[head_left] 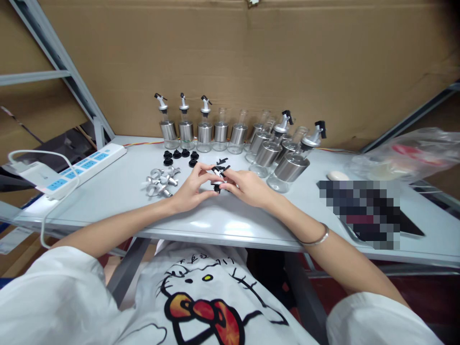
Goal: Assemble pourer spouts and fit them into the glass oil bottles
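**Around the white table**

A white power strip [77, 170] with blue sockets lies at the left edge of the table [118, 201]. Steel-sleeved glass bottles [204, 132] stand in a row before a cardboard wall [251, 57]. Black caps [180, 155] and silver spouts [160, 182] lie in front. A crumpled plastic bag [406, 153] sits far right.

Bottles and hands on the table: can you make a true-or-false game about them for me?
1. The left hand and right hand pinch a small black part together. True.
2. The power strip lies at the right end of the table. False: it lies at the left end.
3. Every bottle wears a spout. False: several in the back row have open necks.
4. Silver spouts lie in a heap beside the left hand. True.
5. The bracelet is on the left wrist. False: it is on the right wrist.
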Tool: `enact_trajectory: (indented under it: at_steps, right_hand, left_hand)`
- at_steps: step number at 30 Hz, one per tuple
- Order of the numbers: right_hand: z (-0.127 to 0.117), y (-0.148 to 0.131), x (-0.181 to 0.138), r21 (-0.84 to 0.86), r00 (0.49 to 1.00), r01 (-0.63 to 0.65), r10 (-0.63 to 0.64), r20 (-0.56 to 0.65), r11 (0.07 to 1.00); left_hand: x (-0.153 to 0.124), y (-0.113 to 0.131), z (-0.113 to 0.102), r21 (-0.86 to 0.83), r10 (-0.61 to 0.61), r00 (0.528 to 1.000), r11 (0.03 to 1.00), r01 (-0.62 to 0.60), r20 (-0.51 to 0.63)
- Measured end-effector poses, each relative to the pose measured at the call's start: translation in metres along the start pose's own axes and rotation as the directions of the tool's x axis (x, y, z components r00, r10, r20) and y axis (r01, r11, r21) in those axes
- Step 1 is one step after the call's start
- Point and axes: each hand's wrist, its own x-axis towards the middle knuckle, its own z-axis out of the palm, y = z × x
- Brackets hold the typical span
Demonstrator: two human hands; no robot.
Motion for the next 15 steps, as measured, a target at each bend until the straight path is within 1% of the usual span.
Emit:
enact_trajectory:
  at_steps: [5,15]
  right_hand:
    - [0.0010,0.0018,0.0000,-0.007,1.000,0.018,-0.018,-0.007,1.000]
    - [-0.0003,0.0028,0.0001,-0.045,0.999,0.041,-0.042,-0.014,0.998]
  left_hand:
    - [0.0000,-0.0005,-0.0004,-0.001,-0.030,1.000,1.000,0.030,0.007]
    - [-0.0004,-0.0009,-0.0010,0.000,-0.023,1.000,1.000,0.023,0.008]
